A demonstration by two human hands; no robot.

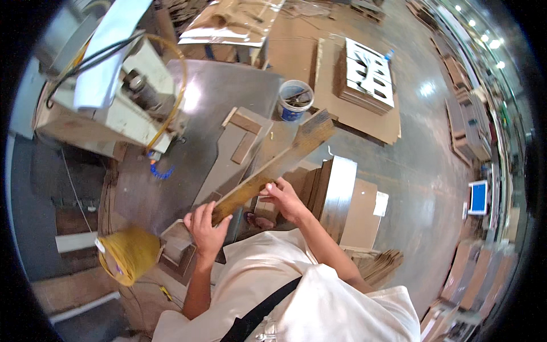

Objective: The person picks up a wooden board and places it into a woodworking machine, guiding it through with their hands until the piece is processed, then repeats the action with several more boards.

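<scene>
A long brown board (283, 160), wooden by its look, slants from in front of my body away to the right over the metal table. My left hand (206, 229) grips its near end, fingers on the far side and thumb on the near side. Partway along the near edge, my right hand (283, 200) holds it between thumb and fingers; its fingertips are partly hidden. Beneath the board lies a flat brown panel (215, 171), with a small wooden frame piece (244, 147) on it. The far end of the board reaches close to a white and blue bucket (292, 114) holding scraps.
A pale machine (94, 122) with a yellow hose (183, 74) stands on the metal table (199, 85) at left. Nearby is a yellow bag-like bundle (131, 259). Stacked cut-out sheets (370, 94) rest on cardboard beyond. More boards (339, 188) stand at my right.
</scene>
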